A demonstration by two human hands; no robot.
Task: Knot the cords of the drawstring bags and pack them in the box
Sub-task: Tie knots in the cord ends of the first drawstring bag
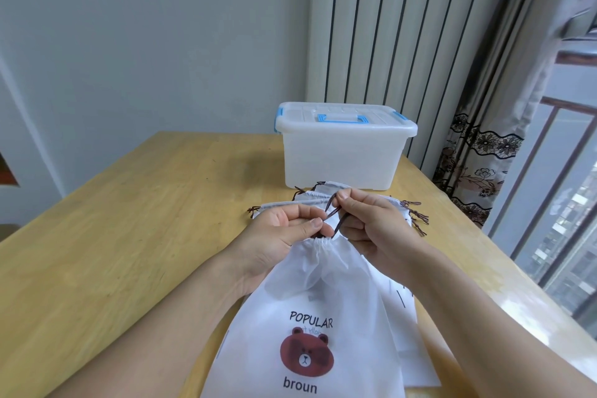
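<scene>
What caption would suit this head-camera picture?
Both hands, left and right, knot the cord of a gathered bag before a closed box.

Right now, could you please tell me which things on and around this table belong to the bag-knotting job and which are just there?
Belongs to the job:
- bear-print drawstring bag, mouth gathered
- its dark cords, pinched by left hand and right hand
- stack of drawstring bags beneath
- lidded plastic box

Just there:
- wooden table
- patterned curtain
- radiator
</scene>
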